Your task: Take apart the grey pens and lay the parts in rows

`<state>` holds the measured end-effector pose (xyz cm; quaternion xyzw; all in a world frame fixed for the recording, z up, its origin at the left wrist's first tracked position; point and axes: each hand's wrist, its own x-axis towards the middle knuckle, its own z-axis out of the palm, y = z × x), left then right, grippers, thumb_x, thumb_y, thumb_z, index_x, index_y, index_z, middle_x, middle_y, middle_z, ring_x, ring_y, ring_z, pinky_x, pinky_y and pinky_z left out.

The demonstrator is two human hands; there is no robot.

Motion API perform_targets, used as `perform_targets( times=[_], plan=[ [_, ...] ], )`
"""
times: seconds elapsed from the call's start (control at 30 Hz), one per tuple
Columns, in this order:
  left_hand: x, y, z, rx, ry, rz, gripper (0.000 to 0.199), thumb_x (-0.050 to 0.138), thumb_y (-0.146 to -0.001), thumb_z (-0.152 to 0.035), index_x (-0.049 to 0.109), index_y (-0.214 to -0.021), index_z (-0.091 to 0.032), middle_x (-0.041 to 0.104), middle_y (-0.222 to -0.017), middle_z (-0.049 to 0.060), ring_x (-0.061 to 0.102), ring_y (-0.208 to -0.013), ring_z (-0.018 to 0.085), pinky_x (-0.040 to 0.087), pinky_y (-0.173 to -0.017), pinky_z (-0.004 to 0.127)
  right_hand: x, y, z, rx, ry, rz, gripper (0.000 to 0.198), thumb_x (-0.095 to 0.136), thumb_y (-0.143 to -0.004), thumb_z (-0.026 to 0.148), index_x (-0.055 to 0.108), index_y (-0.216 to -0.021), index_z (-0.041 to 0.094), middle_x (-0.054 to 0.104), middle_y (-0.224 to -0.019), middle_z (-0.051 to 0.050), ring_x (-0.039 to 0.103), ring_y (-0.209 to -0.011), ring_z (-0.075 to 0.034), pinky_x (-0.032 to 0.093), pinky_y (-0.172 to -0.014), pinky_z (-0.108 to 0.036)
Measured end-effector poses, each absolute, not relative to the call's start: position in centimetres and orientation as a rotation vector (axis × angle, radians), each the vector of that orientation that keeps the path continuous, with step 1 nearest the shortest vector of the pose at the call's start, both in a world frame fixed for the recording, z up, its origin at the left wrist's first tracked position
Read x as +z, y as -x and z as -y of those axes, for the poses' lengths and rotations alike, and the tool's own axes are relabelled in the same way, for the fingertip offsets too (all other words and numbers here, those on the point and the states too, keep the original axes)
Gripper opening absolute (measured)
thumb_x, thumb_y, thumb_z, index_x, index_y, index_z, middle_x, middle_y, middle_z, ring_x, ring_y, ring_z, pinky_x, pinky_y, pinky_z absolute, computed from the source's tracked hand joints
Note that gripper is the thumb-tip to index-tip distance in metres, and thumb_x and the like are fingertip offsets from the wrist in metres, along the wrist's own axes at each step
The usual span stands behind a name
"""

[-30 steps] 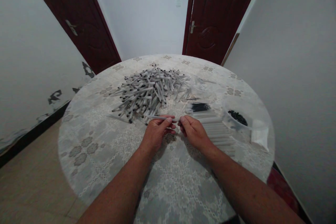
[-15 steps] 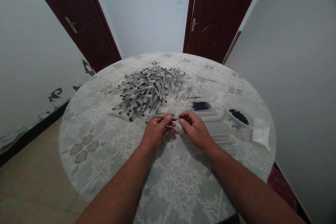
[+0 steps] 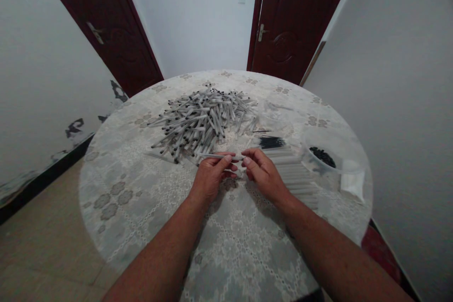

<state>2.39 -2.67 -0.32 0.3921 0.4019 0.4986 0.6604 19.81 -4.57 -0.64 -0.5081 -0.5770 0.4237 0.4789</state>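
My left hand [image 3: 212,172] pinches a slim translucent pen [image 3: 217,155] between thumb and fingers, its pointed end to the left. My right hand [image 3: 264,172] closes thumb and forefinger on the pen's dark right end; whether a separate small cap is there I cannot make out. Behind my left hand lies a large heap of similar pens [image 3: 198,127] with black ends. Beside my right hand is a row of clear pen barrels [image 3: 297,174], partly hidden by that hand. Black refills or thin rods [image 3: 271,142] lie at the far end of the row.
A clear shallow tub [image 3: 304,148] at the right holds small black parts [image 3: 322,156]. A white packet [image 3: 352,186] lies beside it, and a crumpled clear bag [image 3: 278,115] lies farther back. Everything rests on a round table with a lace-patterned cloth [image 3: 148,217].
The right hand has shifted very slightly at the pen's right end. The left hand and the pen stay nearly where they were.
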Motion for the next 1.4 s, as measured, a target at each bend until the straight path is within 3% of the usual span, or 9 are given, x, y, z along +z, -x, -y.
perform_targets(
  times=[0.13,0.27,0.37,0.53,0.67,0.83,1.07,1.4],
  plan=[
    [-0.41,-2.39,2.62,1.129,-0.887,-0.901,0.038,0.082,-0.079,-0.043,0.078,-0.102,-0.013,0.073,-0.08,0.009,0.07,-0.074,0.02,0.061,-0.065,0.033,-0.69,-19.89,4.35,0.987,1.286,1.49,0.039,0.047,-0.102,0.049,0.062,-0.08,0.021,0.062,-0.072,-0.001,0.053,-0.063,-0.016,0.039,-0.058,-0.028],
    [-0.44,-2.38,2.6,1.144,-0.877,-0.905,0.037,0.082,-0.079,-0.042,0.078,-0.102,-0.013,0.073,-0.079,0.009,0.071,-0.075,0.02,0.06,-0.064,0.031,-0.74,-19.74,4.38,0.99,1.231,1.437,0.021,0.063,-0.094,0.042,0.063,-0.1,0.022,0.066,-0.087,-0.002,0.056,-0.07,-0.016,0.042,-0.061,-0.027],
    [-0.35,-2.41,2.64,1.144,-0.869,-0.904,0.037,0.083,-0.079,-0.042,0.078,-0.101,-0.013,0.073,-0.08,0.009,0.07,-0.075,0.02,0.06,-0.064,0.032,-0.77,-19.65,4.5,1.014,1.223,1.41,0.029,0.063,-0.094,0.045,0.062,-0.112,0.022,0.068,-0.093,-0.002,0.055,-0.066,-0.015,0.043,-0.059,-0.027],
    [-0.22,-2.5,2.69,1.138,-0.874,-0.907,0.037,0.083,-0.079,-0.042,0.078,-0.101,-0.012,0.072,-0.079,0.009,0.069,-0.072,0.019,0.06,-0.064,0.032,-0.57,-19.76,4.4,0.989,1.295,1.496,0.035,0.049,-0.102,0.047,0.064,-0.083,0.021,0.062,-0.072,-0.001,0.052,-0.061,-0.015,0.039,-0.057,-0.027],
    [-0.25,-2.44,2.67,1.14,-0.878,-0.902,0.037,0.083,-0.078,-0.042,0.078,-0.1,-0.012,0.072,-0.077,0.009,0.07,-0.073,0.019,0.06,-0.064,0.032,-0.52,-19.73,4.34,0.959,1.274,1.468,0.02,0.061,-0.094,0.041,0.065,-0.094,0.021,0.064,-0.079,-0.001,0.055,-0.068,-0.016,0.042,-0.061,-0.027],
    [-0.23,-2.4,2.69,1.138,-0.868,-0.895,0.038,0.083,-0.078,-0.042,0.078,-0.101,-0.012,0.073,-0.079,0.009,0.071,-0.073,0.02,0.06,-0.065,0.033,-0.69,-19.52,4.45,0.953,1.233,1.395,0.022,0.068,-0.089,0.038,0.065,-0.102,0.021,0.064,-0.084,-0.001,0.055,-0.069,-0.015,0.044,-0.062,-0.027],
    [-0.23,-2.62,2.59,1.151,-0.841,-0.871,0.038,0.081,-0.081,-0.043,0.073,-0.101,-0.011,0.076,-0.085,0.012,0.075,-0.077,0.022,0.062,-0.066,0.032,-0.81,-19.56,4.31,0.944,1.22,1.363,0.022,0.064,-0.093,0.041,0.067,-0.093,0.019,0.061,-0.073,0.001,0.051,-0.061,-0.013,0.04,-0.056,-0.025],
    [-0.32,-2.69,2.45,1.207,-0.786,-0.781,0.036,0.072,-0.091,-0.046,0.056,-0.107,-0.019,0.079,-0.094,0.011,0.078,-0.08,0.022,0.061,-0.069,0.032,-1.0,-19.47,4.41,0.96,1.162,1.378,0.018,0.068,-0.091,0.034,0.068,-0.103,0.02,0.062,-0.076,0.002,0.05,-0.063,-0.013,0.039,-0.058,-0.024]
  ],
)
